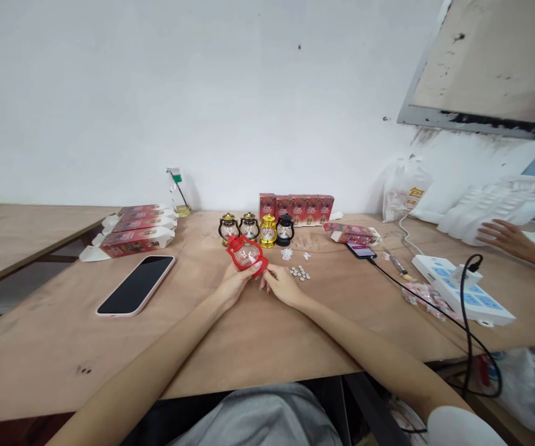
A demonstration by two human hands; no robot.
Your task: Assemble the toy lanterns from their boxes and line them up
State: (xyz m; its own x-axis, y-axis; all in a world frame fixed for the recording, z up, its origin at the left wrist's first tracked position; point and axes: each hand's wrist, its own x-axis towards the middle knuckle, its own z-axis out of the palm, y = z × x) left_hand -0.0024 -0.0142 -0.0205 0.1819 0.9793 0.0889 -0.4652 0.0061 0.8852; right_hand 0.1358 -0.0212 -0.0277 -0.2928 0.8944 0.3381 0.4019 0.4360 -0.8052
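Observation:
A small red toy lantern (247, 254) with a clear globe is tilted over the table, its base towards me. My left hand (237, 284) is closed around its lower part. At the base's right edge, my right hand (280, 284) has its fingers pinched against the lantern; any small part between them is hidden. Just behind stand a gold lantern (268, 231), a black lantern (285, 231) and two dark lanterns with gold tops (229, 228). Right of my hands lie several button cells (300, 272) and small white pieces (287, 254).
Red boxes stand by the wall (298, 209); others lie left (140, 238) and right (352, 234). A large phone (137, 286) lies left. Right are a cabled phone (361, 250), screwdriver (396, 263), power strip (462, 290) and another person's hand (504, 236) on white packaging (493, 207).

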